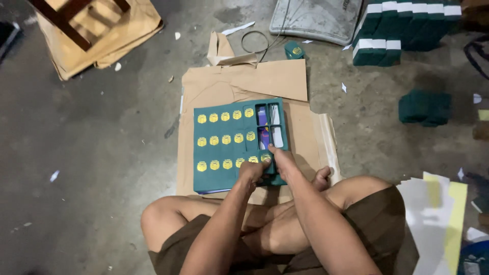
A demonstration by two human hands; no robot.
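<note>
Green printed sheet [224,140] lies on cardboard [254,81], both hands [267,165] pressing its near-right corner.

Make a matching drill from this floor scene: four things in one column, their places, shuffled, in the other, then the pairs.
Things:
1. green printed sheet
2. stacked green boxes
3. grey tray
4. yellow and white paper sheets

Places:
A. top middle
B. under both hands, on brown cardboard
C. lower right, beside the knee
D. top right

Pairs: 1-B, 2-D, 3-A, 4-C
</note>
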